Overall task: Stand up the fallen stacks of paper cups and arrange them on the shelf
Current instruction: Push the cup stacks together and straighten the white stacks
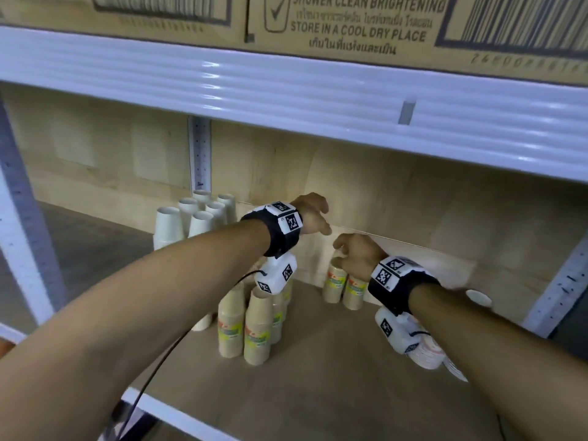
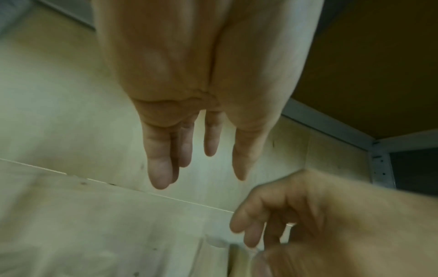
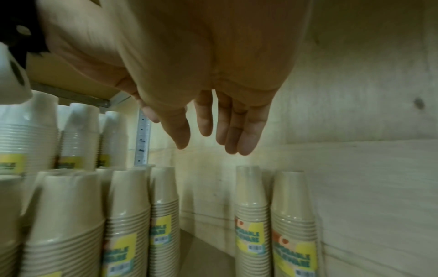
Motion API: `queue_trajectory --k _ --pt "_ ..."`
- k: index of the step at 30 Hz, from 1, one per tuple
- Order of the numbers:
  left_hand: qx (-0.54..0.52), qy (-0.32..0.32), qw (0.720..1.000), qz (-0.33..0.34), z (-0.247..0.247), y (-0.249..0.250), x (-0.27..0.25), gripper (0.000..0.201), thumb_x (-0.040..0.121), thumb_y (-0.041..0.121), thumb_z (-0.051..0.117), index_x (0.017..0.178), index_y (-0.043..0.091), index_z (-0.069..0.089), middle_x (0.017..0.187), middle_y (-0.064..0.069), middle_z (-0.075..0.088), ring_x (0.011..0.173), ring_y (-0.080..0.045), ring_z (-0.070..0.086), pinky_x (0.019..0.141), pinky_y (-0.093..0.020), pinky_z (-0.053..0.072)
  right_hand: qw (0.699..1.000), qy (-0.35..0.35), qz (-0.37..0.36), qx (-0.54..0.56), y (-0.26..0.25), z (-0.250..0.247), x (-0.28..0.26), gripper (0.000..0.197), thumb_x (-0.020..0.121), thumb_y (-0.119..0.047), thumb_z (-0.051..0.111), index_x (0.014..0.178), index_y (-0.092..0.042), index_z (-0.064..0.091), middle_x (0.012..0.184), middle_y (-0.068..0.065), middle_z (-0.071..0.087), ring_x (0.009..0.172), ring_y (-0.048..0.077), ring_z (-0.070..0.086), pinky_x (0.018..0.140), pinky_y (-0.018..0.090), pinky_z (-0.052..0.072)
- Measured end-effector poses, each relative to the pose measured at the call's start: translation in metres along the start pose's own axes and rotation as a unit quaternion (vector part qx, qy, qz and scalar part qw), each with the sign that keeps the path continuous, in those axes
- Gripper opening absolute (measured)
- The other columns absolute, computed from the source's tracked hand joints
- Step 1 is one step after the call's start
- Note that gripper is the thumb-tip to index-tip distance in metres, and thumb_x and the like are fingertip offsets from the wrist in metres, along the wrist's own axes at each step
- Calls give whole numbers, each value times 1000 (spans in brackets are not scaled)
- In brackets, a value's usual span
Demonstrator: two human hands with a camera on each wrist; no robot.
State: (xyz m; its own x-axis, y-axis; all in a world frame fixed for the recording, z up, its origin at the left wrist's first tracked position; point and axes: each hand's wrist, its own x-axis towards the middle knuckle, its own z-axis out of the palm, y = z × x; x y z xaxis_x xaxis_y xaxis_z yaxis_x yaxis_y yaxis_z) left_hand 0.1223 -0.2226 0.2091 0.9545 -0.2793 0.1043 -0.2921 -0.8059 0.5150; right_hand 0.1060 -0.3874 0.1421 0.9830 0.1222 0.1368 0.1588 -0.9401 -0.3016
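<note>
Two upright brown paper-cup stacks (image 1: 343,286) with yellow labels stand by the plywood back wall, also in the right wrist view (image 3: 272,224). My right hand (image 1: 353,254) hovers just above their tops, fingers relaxed (image 3: 213,144) and holding nothing. My left hand (image 1: 315,214) hangs higher, to the left, fingers straight (image 2: 201,168) and empty. A group of upright brown stacks (image 1: 251,326) stands under my left wrist. Fallen white patterned stacks (image 1: 428,353) lie under my right forearm, partly hidden.
Upright white cup stacks (image 1: 197,218) fill the back left. The shelf board (image 1: 318,393) runs toward me. The white beam (image 1: 286,90) of the upper shelf hangs overhead, with cardboard boxes (image 1: 350,23) on it. A grey upright (image 1: 560,291) bounds the right side.
</note>
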Motion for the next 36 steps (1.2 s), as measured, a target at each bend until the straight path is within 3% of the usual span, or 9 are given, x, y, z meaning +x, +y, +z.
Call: queue_trajectory --k 4,6,10,15,19,22,26,29,36 --pt "-21 -23 999 -39 -15 -23 -25 56 83 30 76 133 25 51 137 2 43 106 -24 60 79 -34 58 999 -12 -19 27 -27 10 -18 32 81 -35 70 111 -26 64 100 -2 66 95 19 62 86 32 51" --pt "-22 -35 998 -51 -20 -35 -38 51 83 28 76 129 25 53 128 -1 50 98 -24 64 74 -32 58 998 -28 -30 48 -41 14 -26 29 81 -36 71 107 -24 65 95 -2 68 89 17 63 80 28 51" --pt "-27 -61 995 -79 -27 -57 -68 34 84 21 73 115 23 59 89 -2 61 73 -17 63 62 -25 52 993 -50 -55 92 -65 23 -39 20 77 -41 71 92 -28 68 90 -3 69 86 17 64 79 31 53" --pt "-5 -77 993 -90 -34 -82 -98 23 82 19 75 104 19 68 80 -2 66 66 -16 64 59 -25 53 985 -50 -81 146 -92 38 -57 20 80 -38 72 91 -21 72 86 -7 68 87 14 63 79 27 50" --pt "-3 -76 992 -104 -33 -101 -114 25 77 20 77 100 24 68 89 0 67 73 -19 68 73 -30 57 985 -41 -70 149 -103 49 -64 35 72 -53 74 91 -24 71 83 -9 66 86 14 64 78 30 50" --pt "5 -76 991 -110 -29 -112 -121 33 74 20 78 105 24 67 95 1 64 70 -15 62 69 -27 53 991 -22 -66 115 -108 56 -67 32 75 -55 70 90 -26 68 84 -9 64 85 14 63 73 29 49" --pt "-5 -76 990 -115 -18 -122 -126 45 74 26 80 115 27 61 102 2 60 75 -12 62 71 -27 57 992 -17 -63 104 -110 62 -71 36 71 -57 67 83 -24 66 78 -8 65 79 15 63 74 35 54" --pt "-9 -74 991 -108 -11 -126 -128 51 76 23 80 122 23 59 108 2 53 78 -13 57 63 -25 53 992 -18 -62 109 -112 66 -74 35 72 -53 69 84 -20 67 82 -5 69 79 16 64 73 35 55" --pt "-10 -91 990 -103 1 -134 -129 40 79 21 79 115 19 63 115 -1 57 90 -17 61 70 -28 56 994 -30 -49 90 -122 68 -77 38 72 -46 75 93 -17 61 90 0 66 84 20 62 65 31 45"
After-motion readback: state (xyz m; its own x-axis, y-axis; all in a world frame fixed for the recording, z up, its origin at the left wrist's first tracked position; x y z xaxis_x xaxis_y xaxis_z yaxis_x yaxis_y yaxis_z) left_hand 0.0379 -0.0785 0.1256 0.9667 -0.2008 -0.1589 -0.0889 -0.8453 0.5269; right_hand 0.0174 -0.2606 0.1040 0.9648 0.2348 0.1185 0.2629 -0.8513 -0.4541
